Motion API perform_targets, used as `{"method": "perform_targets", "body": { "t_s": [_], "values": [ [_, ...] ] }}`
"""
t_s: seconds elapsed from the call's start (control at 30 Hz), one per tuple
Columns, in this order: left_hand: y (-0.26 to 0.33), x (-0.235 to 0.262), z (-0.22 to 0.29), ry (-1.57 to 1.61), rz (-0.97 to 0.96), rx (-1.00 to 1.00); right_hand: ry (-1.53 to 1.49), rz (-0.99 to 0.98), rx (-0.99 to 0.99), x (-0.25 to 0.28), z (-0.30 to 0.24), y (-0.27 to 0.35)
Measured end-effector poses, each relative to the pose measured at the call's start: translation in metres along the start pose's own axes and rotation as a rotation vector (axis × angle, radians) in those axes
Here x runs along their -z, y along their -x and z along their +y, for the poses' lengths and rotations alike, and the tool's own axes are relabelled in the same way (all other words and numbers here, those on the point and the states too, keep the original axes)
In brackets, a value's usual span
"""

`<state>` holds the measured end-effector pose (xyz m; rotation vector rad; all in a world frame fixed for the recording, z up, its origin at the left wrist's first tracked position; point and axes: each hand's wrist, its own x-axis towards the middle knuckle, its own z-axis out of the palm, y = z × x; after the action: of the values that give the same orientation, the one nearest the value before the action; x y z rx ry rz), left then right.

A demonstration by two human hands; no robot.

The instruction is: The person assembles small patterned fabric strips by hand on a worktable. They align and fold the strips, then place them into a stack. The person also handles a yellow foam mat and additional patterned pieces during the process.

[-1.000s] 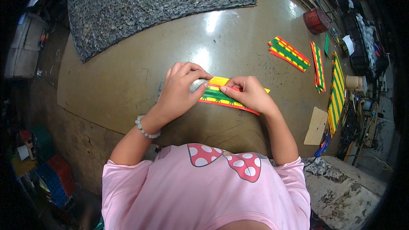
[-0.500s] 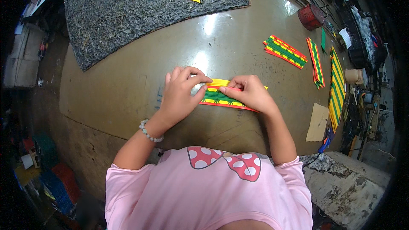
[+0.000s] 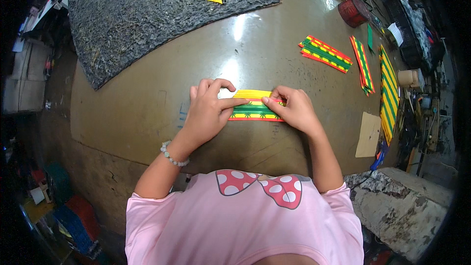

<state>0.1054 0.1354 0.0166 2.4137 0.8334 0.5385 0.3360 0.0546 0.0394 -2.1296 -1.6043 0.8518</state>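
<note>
Now the striped strip of red, yellow and green lies flat on the brown counter, its yellow top edge seemingly half folded, so the pressing looks unfinished. Left hand presses its left end with fingertips together; right hand pinches the right end.

Around your workbench
You see a rough dark grey mat at the table's far-left corner, a red round tin far right.
</note>
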Motion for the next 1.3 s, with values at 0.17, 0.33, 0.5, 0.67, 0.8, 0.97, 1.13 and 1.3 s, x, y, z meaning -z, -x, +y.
{"method": "perform_targets", "body": {
  "t_s": [0.17,0.33,0.5,0.67,0.8,0.97,1.13,1.3],
  "values": [
    [0.0,0.001,0.001,-0.064,-0.017,-0.025,0.012,-0.005,-0.008,0.0,0.0,-0.001],
    [-0.001,-0.001,0.001,-0.05,0.013,-0.022,-0.009,0.004,-0.027,0.001,0.001,0.0],
    [0.002,-0.002,-0.002,0.003,0.007,0.031,-0.083,0.01,0.004,0.0,0.006,0.001],
    [0.002,-0.001,0.005,-0.03,0.036,-0.104,-0.073,-0.083,0.101,0.009,0.011,0.01],
    [0.001,-0.011,0.02,0.01,-0.008,-0.187,0.083,-0.081,0.167,0.021,0.013,0.027],
    [-0.009,-0.018,0.024,-0.011,-0.086,-0.366,0.351,0.082,0.302,0.007,0.007,0.043],
    [-0.05,-0.014,0.013,0.0,-0.235,-0.566,0.538,0.178,0.34,-0.006,0.004,0.053],
    [-0.06,-0.021,0.009,-0.044,-0.264,-0.637,0.453,0.238,0.312,-0.003,0.005,0.066]
  ]
}}
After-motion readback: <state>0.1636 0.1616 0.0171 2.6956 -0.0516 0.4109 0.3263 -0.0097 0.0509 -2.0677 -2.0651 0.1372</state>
